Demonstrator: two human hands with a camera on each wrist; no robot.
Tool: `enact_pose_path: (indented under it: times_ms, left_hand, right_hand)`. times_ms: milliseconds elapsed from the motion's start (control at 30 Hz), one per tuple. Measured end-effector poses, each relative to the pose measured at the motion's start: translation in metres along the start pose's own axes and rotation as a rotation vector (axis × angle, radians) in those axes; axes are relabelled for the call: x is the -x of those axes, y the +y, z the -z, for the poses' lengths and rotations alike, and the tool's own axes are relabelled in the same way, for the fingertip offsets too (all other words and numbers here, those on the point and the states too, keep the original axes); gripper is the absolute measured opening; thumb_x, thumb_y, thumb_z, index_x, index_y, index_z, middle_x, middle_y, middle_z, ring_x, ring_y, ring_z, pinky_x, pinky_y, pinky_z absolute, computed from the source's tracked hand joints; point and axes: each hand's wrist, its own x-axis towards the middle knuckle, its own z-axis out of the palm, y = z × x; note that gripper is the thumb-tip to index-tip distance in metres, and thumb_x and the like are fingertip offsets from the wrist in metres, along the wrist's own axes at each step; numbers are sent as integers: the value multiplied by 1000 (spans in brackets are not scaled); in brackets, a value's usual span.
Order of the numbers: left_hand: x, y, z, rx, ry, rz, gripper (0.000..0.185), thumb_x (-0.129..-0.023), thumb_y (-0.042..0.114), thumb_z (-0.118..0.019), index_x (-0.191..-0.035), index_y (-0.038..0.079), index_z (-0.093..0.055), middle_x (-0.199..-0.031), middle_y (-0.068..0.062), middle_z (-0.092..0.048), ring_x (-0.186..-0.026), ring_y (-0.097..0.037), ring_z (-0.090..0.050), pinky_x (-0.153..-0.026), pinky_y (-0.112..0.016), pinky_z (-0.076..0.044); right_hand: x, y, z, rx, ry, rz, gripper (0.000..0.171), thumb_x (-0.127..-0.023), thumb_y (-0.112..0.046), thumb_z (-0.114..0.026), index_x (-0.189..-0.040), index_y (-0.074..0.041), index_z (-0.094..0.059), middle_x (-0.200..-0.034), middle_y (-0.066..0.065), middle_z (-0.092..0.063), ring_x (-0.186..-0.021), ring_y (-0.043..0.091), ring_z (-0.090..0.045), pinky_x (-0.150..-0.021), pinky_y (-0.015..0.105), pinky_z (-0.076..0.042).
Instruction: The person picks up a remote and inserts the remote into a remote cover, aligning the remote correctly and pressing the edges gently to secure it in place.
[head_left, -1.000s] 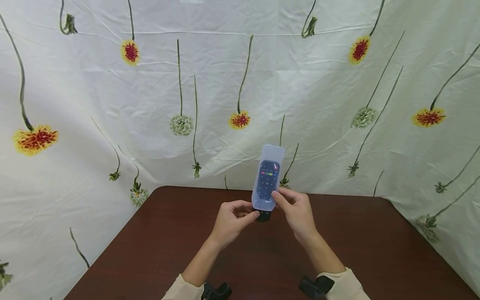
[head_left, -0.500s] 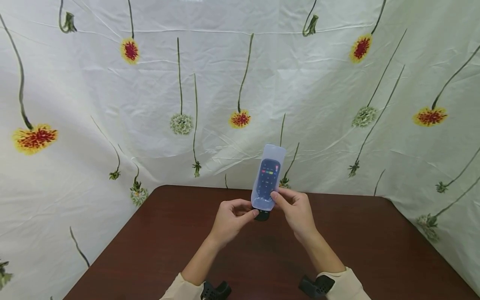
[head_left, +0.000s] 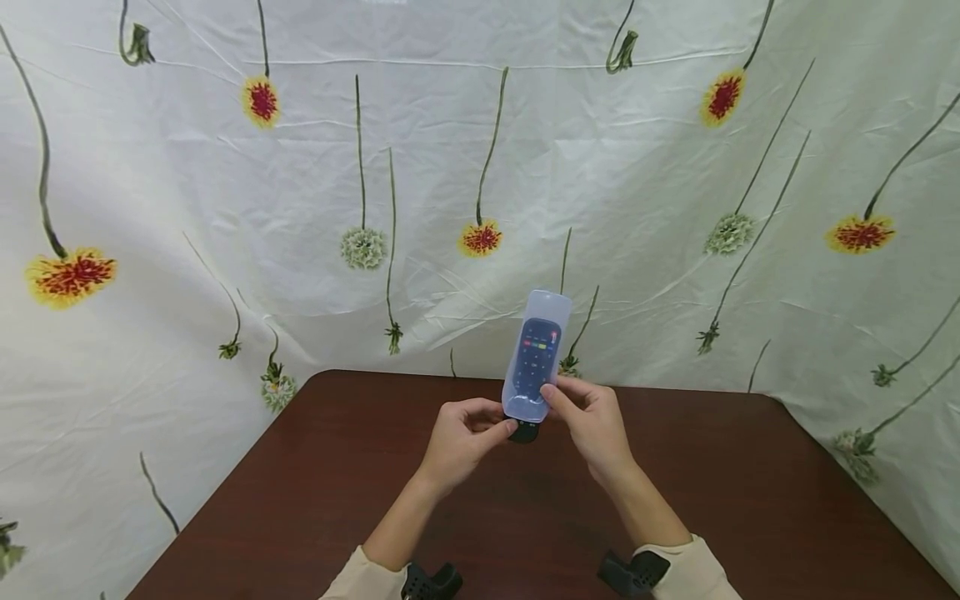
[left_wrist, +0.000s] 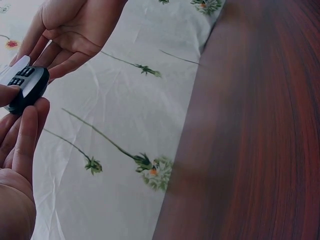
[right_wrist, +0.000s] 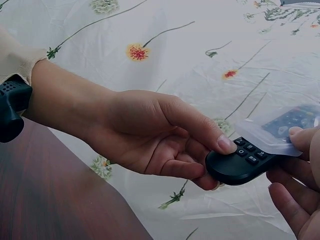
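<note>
**Remote mostly sleeved, both hands on the near end**

Black remote (head_left: pixel 535 360) is held upright above the far half of the brown table (head_left: pixel 750 500), in front of the floral cloth backdrop (head_left: pixel 225 208). The translucent sleeve (head_left: pixel 545 302) covers all but the remote's near end, which pokes out bare. Left hand (head_left: pixel 459 440) pinches that bare end, thumb on the button face, fingers curled underneath; judged as the anchor, so the body stays put. Right hand (head_left: pixel 592 421) pinches the sleeve's open edge just beside it, thumb on top and fingers behind, likely to work the film along the remote. Wrist-camera mounts (head_left: pixel 633 571) sit at the cream cuffs.
</note>
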Motion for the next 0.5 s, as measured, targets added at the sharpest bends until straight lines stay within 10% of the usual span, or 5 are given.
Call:
enact_pose_path:
  times_ms: [500]
  left_hand:
    - [-1, 0, 0, 13, -2, 5, 16, -89, -2, -77, -104, -9, -75, -89, -15, -74, -75, -19, -74, -70, -34, -61]
  right_hand:
    - [0, 2, 1, 7, -29, 15, 27, -100, -6, -70, -121, 11, -71, -113, 22, -72, -98, 21, -71, -81, 35, -60]
